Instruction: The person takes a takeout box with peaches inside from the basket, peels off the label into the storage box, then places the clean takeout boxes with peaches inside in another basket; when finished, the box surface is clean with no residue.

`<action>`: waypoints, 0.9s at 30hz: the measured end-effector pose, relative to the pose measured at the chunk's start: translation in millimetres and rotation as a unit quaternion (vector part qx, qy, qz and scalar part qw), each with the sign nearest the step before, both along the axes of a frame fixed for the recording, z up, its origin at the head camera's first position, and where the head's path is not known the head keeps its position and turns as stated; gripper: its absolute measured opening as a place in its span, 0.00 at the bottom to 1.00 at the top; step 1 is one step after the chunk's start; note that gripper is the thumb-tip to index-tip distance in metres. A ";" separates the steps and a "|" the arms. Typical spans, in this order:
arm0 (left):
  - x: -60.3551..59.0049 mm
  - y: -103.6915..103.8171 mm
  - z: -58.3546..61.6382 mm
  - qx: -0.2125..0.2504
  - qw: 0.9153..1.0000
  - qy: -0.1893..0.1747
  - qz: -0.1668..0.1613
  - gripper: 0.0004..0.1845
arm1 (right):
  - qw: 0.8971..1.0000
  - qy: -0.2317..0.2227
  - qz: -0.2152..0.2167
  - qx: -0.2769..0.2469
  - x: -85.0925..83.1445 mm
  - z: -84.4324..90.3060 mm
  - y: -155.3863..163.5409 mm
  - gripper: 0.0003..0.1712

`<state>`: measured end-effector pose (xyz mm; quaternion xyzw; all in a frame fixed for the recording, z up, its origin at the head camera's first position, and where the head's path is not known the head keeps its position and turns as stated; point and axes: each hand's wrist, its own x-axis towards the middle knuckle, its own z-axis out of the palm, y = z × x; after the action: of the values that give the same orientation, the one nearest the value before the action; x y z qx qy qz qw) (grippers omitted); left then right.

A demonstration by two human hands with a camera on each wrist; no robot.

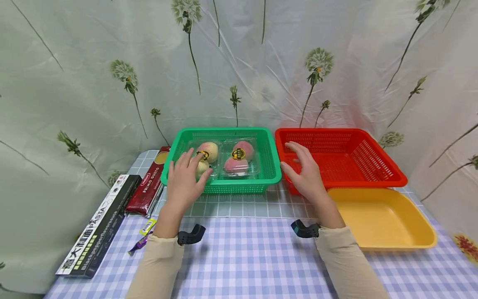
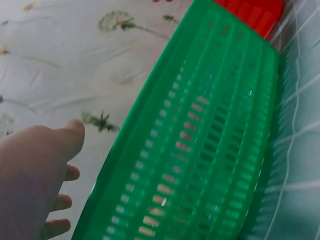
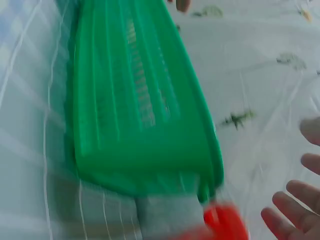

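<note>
Two clear plastic packs of peaches point(image 1: 237, 158) lie side by side in a green basket point(image 1: 239, 189). Over the basket's left front part is my left hand point(image 1: 184, 180), fingers spread and partly covering the left pack of peaches point(image 1: 209, 151). My right hand point(image 1: 307, 172) hovers between the green basket and the red basket point(image 1: 340, 166), its fingers extended and holding nothing. In the left wrist view the green basket point(image 2: 200, 140) stands beside my thumb and fingers. The right wrist view is blurred, with the fingers point(image 3: 295, 202) apart from the green basket point(image 3: 140, 100).
A yellow tray point(image 1: 381, 220) sits in front of the red basket. Along the left edge lie a black pasta box point(image 1: 98, 226), a red spaghetti pack point(image 1: 147, 185), a purple-wrapped candy point(image 1: 139, 245) and a yellow-wrapped one point(image 1: 148, 226). A dandelion-print curtain point(image 1: 254, 74) hangs behind.
</note>
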<state>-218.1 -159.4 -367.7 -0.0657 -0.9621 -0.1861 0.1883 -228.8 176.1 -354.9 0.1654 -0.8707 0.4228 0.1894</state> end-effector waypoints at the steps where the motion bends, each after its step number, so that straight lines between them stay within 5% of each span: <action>1: -1.3 -3.3 -0.4 0.007 1.000 0.006 0.005 0.32 | 1.000 0.000 0.012 -0.027 -1.4 2.0 -5.4 0.34; 7: -5.8 -22.2 -5.4 0.036 0.998 0.032 0.044 0.28 | 0.986 -0.110 0.086 -0.091 -18.1 13.1 -36.4 0.33; 14: -10.3 -35.6 -14.0 0.085 0.992 0.020 0.090 0.27 | 0.965 -0.249 0.062 -0.048 -46.8 11.5 -62.4 0.41; 23: -12.1 -52.7 -22.1 0.206 0.973 -0.026 0.100 0.27 | 0.948 -0.313 0.061 -0.018 -66.0 6.9 -82.9 0.47; 27: -14.0 -57.4 -26.4 0.265 0.958 -0.058 0.096 0.27 | 0.941 -0.333 0.051 -0.037 -71.7 2.7 -87.5 0.47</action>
<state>-232.1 -216.9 -394.1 0.0904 -0.8895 -0.4184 0.1597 -300.5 88.7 -352.2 0.0521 -0.8585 0.4942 -0.1267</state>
